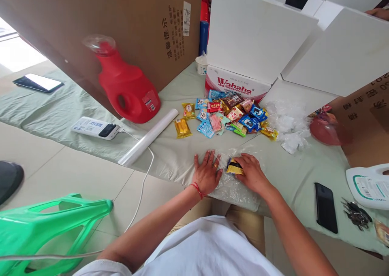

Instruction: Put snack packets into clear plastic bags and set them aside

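Note:
My left hand [207, 173] lies spread on a sheet of clear plastic wrap [234, 192] near the table's front edge. Beside it, my right hand [251, 171] has its fingers closed round a yellow and dark wrapped snack [235, 166] resting on the wrap. Behind the hands lies a pile of colourful wrapped snacks [231, 113], with two yellow packets [182, 128] at its left. A clump of crumpled clear plastic [288, 124] sits right of the pile.
A clear film roll [148, 137], power bank [95, 128] with cable and red jug [127, 85] stand left. White boxes [249, 33] rise behind. At right are a phone [326, 207], keys [357, 214] and white jug [369, 185]. A green stool [27, 227] is lower left.

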Demonstrator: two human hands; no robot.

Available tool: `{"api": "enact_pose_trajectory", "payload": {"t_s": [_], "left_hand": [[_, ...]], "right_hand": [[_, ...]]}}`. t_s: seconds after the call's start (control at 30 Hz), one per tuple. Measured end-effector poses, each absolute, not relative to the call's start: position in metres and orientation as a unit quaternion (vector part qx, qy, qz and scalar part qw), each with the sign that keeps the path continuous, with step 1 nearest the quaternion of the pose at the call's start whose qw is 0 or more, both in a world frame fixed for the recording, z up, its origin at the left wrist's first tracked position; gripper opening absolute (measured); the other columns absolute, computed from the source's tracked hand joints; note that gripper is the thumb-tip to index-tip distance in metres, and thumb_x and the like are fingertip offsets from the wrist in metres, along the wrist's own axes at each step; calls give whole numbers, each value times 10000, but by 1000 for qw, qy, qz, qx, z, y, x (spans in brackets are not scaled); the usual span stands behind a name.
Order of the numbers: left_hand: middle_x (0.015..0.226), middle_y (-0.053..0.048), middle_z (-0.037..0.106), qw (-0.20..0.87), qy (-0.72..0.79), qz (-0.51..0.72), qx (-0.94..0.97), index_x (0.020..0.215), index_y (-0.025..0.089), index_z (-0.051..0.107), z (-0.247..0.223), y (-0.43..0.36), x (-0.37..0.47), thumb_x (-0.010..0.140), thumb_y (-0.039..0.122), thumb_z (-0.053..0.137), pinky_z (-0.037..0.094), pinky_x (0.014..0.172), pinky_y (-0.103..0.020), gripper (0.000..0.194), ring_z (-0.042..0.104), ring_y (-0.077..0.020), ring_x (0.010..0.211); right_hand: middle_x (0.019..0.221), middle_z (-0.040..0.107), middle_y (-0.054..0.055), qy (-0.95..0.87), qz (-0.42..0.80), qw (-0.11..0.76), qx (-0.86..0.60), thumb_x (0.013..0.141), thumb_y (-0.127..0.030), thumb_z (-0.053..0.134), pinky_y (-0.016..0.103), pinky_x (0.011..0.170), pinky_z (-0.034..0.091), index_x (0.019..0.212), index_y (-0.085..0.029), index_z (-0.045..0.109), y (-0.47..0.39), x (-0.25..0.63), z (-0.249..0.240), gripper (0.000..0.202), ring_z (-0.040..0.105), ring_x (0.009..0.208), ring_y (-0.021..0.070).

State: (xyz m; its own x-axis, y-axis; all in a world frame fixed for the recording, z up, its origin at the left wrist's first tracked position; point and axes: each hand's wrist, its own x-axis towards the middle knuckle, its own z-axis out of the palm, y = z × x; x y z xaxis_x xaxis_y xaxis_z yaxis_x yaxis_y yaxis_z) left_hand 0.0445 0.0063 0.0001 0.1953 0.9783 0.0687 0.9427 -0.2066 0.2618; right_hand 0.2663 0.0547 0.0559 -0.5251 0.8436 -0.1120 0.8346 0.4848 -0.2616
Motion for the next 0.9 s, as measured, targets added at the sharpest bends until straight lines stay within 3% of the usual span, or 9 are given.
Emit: {"api": "enact_pose_trajectory", "payload": {"t_s": [0.13,0.3,0.67,0.73,0.9], "left_hand": [[1690,-137,295,86,627,105,767,1574,233,417,-1,7,46,1042,492,317,98,1219,-748,601,243,-332,1577],[1693,-128,294,89,629,110,765,1579,250,409,-2,7,46,1038,500,330,89,1223,-744,602,241,-347,1575],[1684,-159,307,98,635,132,755,1632,226,277,-2,7,45,1043,492,303,76,1211,-753,646,269,-344,1564],[1688,-159,298,101,640,133,750,1631,247,282,0,7,45,1047,504,288,83,1209,-750,638,279,-347,1560],[1689,-118,316,113,647,140,741,1610,343,326,10,11,46,1049,510,281,146,1194,-735,588,341,-348,1528]], "right_hand": [[1410,599,138,-852,137,-32,-504,843,-247,702,504,1189,267,1459,-187,529,55,264,52,642,374,1440,327],[1431,576,162,-856,108,-80,-499,823,-170,652,544,1177,255,1446,-177,548,60,262,56,632,428,1383,337],[1433,581,148,-865,106,-56,-486,801,-143,637,623,1194,201,1499,-191,498,59,280,53,714,396,1425,343],[1480,536,153,-868,120,-19,-482,844,-213,652,611,1187,247,1529,-197,458,54,289,53,712,391,1429,343],[1473,499,150,-860,139,175,-459,973,-346,598,525,1147,405,1507,-233,457,12,321,54,564,437,1390,297]]}}
